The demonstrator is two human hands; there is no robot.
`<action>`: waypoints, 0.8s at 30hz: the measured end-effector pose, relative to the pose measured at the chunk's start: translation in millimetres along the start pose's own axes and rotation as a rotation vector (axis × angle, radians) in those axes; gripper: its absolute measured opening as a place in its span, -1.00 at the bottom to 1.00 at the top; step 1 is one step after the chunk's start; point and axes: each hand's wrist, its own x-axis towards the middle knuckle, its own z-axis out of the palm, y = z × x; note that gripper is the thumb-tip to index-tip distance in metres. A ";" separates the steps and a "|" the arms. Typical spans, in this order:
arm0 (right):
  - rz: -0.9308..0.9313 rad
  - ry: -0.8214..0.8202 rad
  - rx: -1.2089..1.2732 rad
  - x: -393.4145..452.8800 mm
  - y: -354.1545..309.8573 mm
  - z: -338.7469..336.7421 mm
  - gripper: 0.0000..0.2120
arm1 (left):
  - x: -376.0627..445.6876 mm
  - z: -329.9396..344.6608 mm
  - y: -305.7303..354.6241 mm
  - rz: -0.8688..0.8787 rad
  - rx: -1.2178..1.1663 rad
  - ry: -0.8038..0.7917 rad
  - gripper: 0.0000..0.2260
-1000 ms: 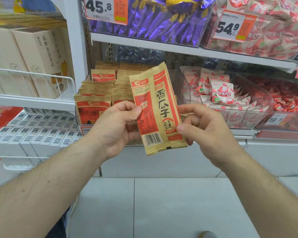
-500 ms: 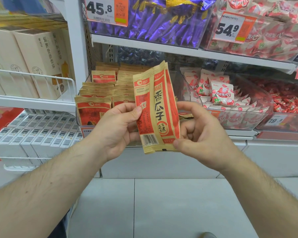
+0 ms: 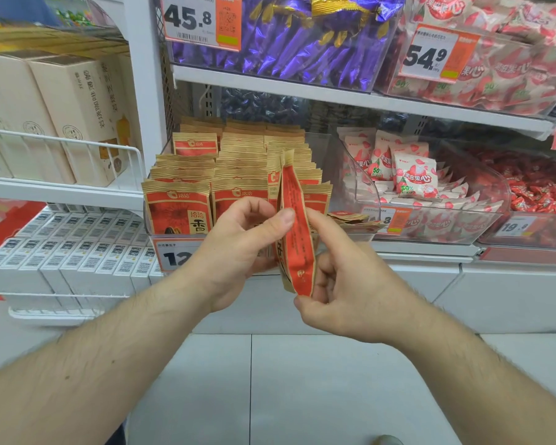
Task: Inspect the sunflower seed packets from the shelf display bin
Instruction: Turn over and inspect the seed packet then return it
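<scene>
Sunflower seed packet (image 3: 294, 226), red and kraft-brown, stands nearly edge-on to my head camera, held upright between both hands in front of the clear shelf display bin (image 3: 326, 146); my left hand (image 3: 238, 248) pinches its left side at mid-height, thumb pressed to the red face; my right hand (image 3: 350, 284) curls round the lower right edge, thumb under the bottom seal; neither hand is free.

Behind the packet, the rest of the sunflower seed packets (image 3: 206, 175) stand in tidy upright rows inside the bin, above an orange price tag (image 3: 174, 255) partly hidden by my left wrist; to the right sits a second clear bin of strawberry-print sweets (image 3: 411, 178); on the shelf above, purple foil wrappers (image 3: 296, 40) fill another bin; far left, cream cartons (image 3: 71, 117) line a white wire rack (image 3: 61, 144).

I judge the inspection to be mid-turn, with one face seen and the other not yet presented; fine white print on the visible red panel is too small for me to read; the next move, as I see it, calls for rolling the packet on until the hidden face squares to the camera, with a light pinch so the seals do not crease, before it goes back in its row.
</scene>
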 end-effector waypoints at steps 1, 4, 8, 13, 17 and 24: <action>-0.005 -0.008 -0.013 0.0 -0.3 0.1 -0.04 | -0.1 0.0 0.8 -0.004 -0.006 0.005 -0.65; 0.002 0.029 0.007 0.6 3.1 0.2 -0.15 | 0.4 -2.4 2.1 -0.006 -0.004 -0.004 -0.64; -0.022 0.234 0.228 5.9 9.8 -0.8 -0.63 | -1.5 -4.4 0.6 -0.008 0.033 -0.095 -0.71; 0.073 0.232 0.529 7.4 11.1 -2.9 -0.77 | -6.5 -1.5 -3.6 -0.030 0.100 -0.240 -0.66; 0.106 0.241 0.551 8.2 11.4 -1.9 -0.75 | -6.6 -0.3 -4.0 -0.044 0.106 -0.246 -0.75; 0.176 0.288 0.585 11.3 11.8 -1.7 -0.69 | -8.4 3.1 -1.9 -0.084 0.056 -0.253 -0.87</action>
